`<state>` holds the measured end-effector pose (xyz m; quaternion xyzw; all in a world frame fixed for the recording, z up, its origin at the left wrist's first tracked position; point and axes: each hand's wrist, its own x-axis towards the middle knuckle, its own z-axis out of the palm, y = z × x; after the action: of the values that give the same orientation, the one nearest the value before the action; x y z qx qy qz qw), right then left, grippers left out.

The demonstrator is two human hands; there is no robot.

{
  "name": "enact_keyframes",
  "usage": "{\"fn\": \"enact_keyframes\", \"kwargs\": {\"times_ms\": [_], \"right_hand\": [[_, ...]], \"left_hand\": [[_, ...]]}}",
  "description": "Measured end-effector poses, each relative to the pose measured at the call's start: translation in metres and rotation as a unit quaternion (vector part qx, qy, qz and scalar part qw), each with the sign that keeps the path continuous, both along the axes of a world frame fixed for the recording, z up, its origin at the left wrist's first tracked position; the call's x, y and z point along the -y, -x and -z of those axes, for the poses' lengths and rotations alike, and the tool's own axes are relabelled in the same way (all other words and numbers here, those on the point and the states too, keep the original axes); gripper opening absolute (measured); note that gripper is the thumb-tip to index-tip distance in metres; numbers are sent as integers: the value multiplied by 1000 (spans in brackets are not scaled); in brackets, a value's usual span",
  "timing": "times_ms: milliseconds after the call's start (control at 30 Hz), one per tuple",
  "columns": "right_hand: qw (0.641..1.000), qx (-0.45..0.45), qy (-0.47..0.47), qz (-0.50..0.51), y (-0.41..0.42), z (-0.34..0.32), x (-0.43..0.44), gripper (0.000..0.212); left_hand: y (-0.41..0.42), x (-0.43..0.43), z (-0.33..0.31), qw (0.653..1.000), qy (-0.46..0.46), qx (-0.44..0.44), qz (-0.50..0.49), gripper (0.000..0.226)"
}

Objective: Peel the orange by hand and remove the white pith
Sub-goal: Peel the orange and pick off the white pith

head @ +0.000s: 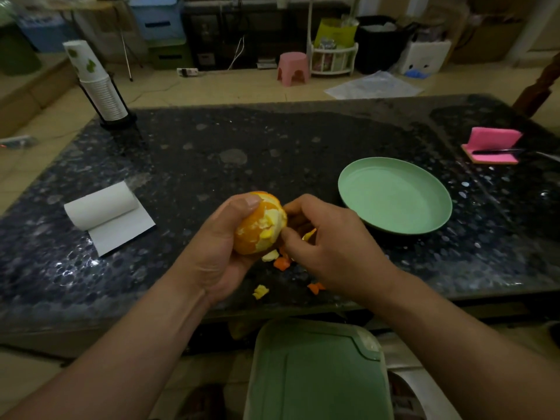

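Two bare hands work over the near edge of a dark speckled stone table (272,140). The left hand (218,247) grips the orange (257,225) from its left side, fingers curled round it and thumb pressed across the top. The fruit is held just above the tabletop and is partly peeled: pale pith and loose rind show on its right face, and orange skin remains at the lower left. The right hand (330,237) is curled, with forefinger and thumb touching the orange's right side. A peel strip (309,234) sits pinched inside its fingers. Several peel scraps (260,291) lie on the table directly below the hands.

A green plate (394,198) sits to the right of the hands, apart from them. A partly unrolled paper towel roll (103,204) lies to the left. A stack of paper cups (100,83) stands at the far left corner, and a pink sponge (494,144) rests at the far right. A green bin lid (315,374) shows below the table edge.
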<state>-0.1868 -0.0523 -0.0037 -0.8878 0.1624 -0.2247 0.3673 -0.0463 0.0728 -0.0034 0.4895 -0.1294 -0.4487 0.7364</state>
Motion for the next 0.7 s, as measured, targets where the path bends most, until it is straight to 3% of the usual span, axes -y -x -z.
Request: {"fn": "enact_keyframes", "kwargs": {"times_ms": [200,367,700], "right_hand": [[999,-8,-39,-5,3,-4,0,12],[998,26,-37,35,1,-5,-6,11],[986,18,-167,-13,7,-14,3,4]], "left_hand": [[1,0,-4,1000,-10,-7,12,56],[5,1,-1,999,-21,47,11,52],[5,0,-1,999,-19,22,18,53]]}}
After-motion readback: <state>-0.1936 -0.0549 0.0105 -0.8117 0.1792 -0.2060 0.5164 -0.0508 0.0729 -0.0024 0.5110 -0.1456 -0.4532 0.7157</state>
